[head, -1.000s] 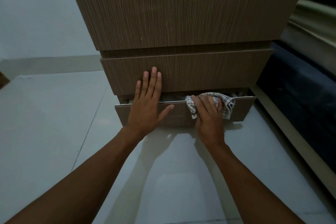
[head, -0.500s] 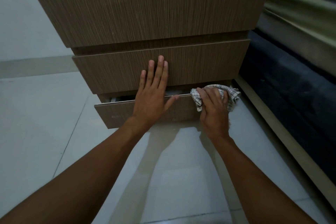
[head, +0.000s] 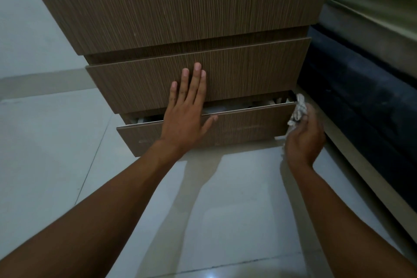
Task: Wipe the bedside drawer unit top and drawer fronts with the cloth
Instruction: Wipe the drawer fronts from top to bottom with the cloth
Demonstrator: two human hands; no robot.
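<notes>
Under me stretches a pale glossy tiled floor (head: 56,142), with thin grout lines and my arms' shadows across it. Along its right side runs a light wooden bed rail (head: 361,176), and above that the dark blue side of a bed base (head: 361,97) with blurred greenish bedding on top.

Straight ahead stands the bedside drawer unit (head: 180,7), brown with a fine vertical grain. Its tall upper front overhangs the middle drawer front (head: 248,70), which sits shut. Below that, the bottom drawer (head: 248,126) is pulled out a little, and pale things show in the gap along its top edge; I cannot tell what they are.

My left hand (head: 185,115) lies flat and spread, its grip holding nothing: fingers on the middle front, palm across the gap, thumb on the bottom front.

My right hand (head: 304,140) is off the right end of the bottom drawer, blurred, its grip curled around the cloth (head: 299,111). That checked cloth is bunched above my fingers, just beside the drawer's top right corner; whether it touches the wood I cannot tell.
</notes>
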